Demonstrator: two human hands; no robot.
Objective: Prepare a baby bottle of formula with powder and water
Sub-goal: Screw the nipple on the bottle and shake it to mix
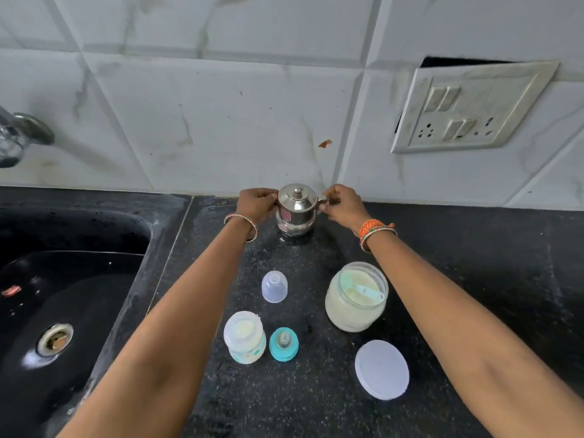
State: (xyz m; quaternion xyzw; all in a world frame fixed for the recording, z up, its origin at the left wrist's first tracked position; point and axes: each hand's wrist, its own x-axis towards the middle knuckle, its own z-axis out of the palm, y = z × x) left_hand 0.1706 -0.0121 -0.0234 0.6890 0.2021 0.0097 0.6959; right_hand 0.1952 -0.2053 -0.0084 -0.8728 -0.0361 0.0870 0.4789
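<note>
Translucent plastic, the baby bottle (244,337) stands upright and uncapped in the lower centre of the frame on the black speckled granite counter (474,279), with pale powder showing at its bottom and a printed pattern on its lower wall. Just to its right, apart from it, the teal screw ring with the nipple (283,344) sits upright on the counter, and above the bottle in the frame the clear dome cap (274,286) stands by itself. To the right of centre is the open glass jar of formula powder (356,296), with a pale green scoop (363,290) lying inside on the powder; the jar's round white lid (381,369) lies flat on the counter below it, near but not touching. At the centre of the frame, close to the wall, a small lidded stainless steel pot (297,208) stands on the counter. The left hand (257,203) is curled against the pot's left side with its fingers closed on the rim area, and the right hand (343,205) is pinched on the small handle at the pot's right side. Both wrists carry bangles, and the right wrist also has an orange thread. A black sink (63,295) with a metal drain fills the left of the frame, a steel tap (19,134) juts in at the upper left edge, and a switch and socket plate (471,109) hangs crooked on the white marbled tiles at the upper right.
</note>
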